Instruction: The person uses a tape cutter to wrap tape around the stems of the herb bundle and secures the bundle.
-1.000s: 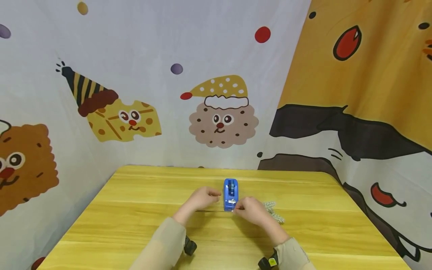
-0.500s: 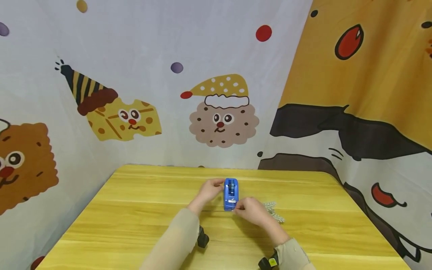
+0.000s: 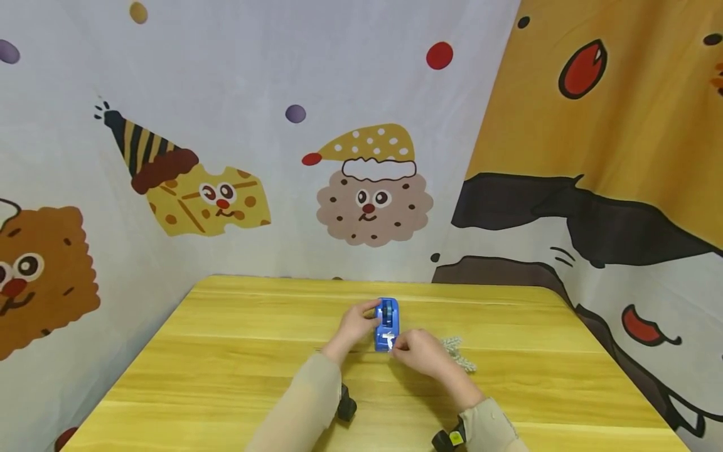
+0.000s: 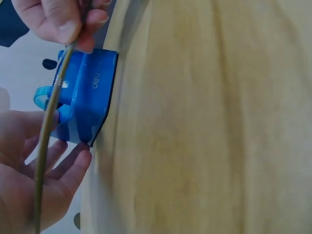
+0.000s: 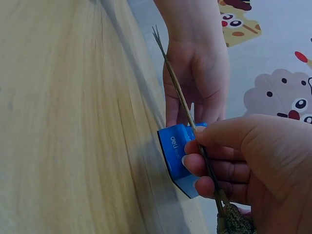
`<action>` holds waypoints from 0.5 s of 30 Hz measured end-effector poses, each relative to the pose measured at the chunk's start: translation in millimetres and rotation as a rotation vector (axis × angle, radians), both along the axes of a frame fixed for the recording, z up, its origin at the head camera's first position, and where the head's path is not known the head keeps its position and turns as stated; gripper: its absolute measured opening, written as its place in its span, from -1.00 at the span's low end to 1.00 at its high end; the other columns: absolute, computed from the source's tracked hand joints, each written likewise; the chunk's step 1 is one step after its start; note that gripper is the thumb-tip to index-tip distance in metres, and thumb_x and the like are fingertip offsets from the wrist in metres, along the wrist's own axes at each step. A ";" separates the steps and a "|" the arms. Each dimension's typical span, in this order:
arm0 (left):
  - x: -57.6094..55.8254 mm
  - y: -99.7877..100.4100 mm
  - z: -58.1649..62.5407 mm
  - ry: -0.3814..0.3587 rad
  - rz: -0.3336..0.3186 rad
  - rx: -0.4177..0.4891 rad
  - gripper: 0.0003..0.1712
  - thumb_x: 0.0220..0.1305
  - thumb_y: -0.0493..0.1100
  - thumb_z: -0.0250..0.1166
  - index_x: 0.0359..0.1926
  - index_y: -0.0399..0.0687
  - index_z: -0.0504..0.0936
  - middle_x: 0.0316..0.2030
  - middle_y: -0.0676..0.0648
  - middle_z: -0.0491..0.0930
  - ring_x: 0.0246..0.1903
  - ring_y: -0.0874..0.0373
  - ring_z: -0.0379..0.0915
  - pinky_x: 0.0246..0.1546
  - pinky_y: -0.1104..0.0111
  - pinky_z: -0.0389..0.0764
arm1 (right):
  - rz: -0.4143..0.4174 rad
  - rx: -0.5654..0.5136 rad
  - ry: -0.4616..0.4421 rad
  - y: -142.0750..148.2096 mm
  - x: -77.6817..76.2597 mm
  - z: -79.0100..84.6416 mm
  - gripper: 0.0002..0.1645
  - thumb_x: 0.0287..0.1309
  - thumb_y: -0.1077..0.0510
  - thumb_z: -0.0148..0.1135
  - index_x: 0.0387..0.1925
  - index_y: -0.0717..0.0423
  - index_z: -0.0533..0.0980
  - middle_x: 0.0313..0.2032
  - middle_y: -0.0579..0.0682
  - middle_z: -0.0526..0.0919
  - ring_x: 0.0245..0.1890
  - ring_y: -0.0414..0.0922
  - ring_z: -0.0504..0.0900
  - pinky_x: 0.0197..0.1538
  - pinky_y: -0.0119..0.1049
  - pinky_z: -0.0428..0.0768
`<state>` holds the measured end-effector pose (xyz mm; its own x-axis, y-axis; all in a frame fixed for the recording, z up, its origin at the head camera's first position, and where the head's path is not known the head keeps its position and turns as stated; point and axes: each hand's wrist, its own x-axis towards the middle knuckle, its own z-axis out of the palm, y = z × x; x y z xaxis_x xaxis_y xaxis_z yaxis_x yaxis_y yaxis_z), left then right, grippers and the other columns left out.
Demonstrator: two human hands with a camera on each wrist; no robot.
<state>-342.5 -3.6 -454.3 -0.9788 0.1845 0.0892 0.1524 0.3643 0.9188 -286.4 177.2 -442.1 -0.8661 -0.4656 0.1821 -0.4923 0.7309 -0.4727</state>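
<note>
A blue tape dispenser (image 3: 387, 329) marked "deli" stands on the wooden table, a roll of tape in its slot. My left hand (image 3: 354, 324) is at its left side near the back; in the left wrist view the thumb and fingers of that hand (image 4: 36, 178) grip the dispenser's end (image 4: 92, 90). At the dispenser's front right, my right hand (image 3: 422, 353) pinches several thin stems between thumb and fingertips. These stems (image 5: 178, 90) cross in front of the dispenser, and their green-grey textured heads (image 3: 460, 355) show to the right of the right hand.
The wooden table (image 3: 226, 376) reaches back to a white cloth backdrop (image 3: 237, 75) printed with cartoon food figures. A yellow and black printed cloth (image 3: 565, 138) hangs at the right. Each wrist wears a small black camera (image 3: 346, 405).
My left hand has moved right and away from me to the tape dispenser, and it now grips its far end. The right hand has stayed in place with the stems.
</note>
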 end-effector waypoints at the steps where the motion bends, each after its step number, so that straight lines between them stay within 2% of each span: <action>1: 0.1 0.3 -0.4 0.003 0.006 -0.004 -0.46 0.24 -0.34 0.27 0.26 -0.06 0.51 0.25 -0.26 0.41 0.14 -0.24 0.41 0.08 0.02 0.48 | 0.000 -0.003 0.002 -0.2 0.0 0.1 -0.74 0.17 0.14 0.30 -0.63 -0.03 0.58 -0.72 -0.29 0.41 -0.72 -0.36 0.25 -0.64 -0.44 0.30; 7: 3.2 1.7 0.5 0.019 0.028 -0.025 -0.45 0.22 -0.38 0.26 0.24 -0.04 0.52 0.24 -0.24 0.43 0.13 -0.22 0.42 0.03 0.07 0.53 | 0.000 -0.006 0.016 -0.6 0.1 -1.5 -0.71 0.18 0.13 0.29 -0.66 -0.03 0.56 -0.74 -0.29 0.38 -0.74 -0.36 0.22 -0.65 -0.45 0.27; 12: 4.5 1.6 2.1 0.029 0.032 -0.027 -0.44 0.18 -0.40 0.27 0.22 -0.03 0.55 0.21 -0.29 0.44 -0.13 -0.03 0.54 -0.23 0.29 0.61 | 0.003 0.000 0.015 -2.2 -0.4 -1.8 -0.77 0.18 0.16 0.30 -0.60 0.02 0.62 -0.70 -0.28 0.44 -0.72 -0.34 0.26 -0.64 -0.43 0.32; 15: 4.2 2.9 1.3 0.035 0.035 -0.024 -0.44 0.18 -0.40 0.27 0.22 -0.06 0.54 0.21 -0.31 0.44 -0.27 0.09 0.50 -0.37 0.39 0.56 | -0.005 0.000 0.019 -3.0 0.0 -2.4 -0.76 0.17 0.17 0.31 -0.61 0.01 0.60 -0.70 -0.27 0.44 -0.73 -0.34 0.27 -0.65 -0.43 0.32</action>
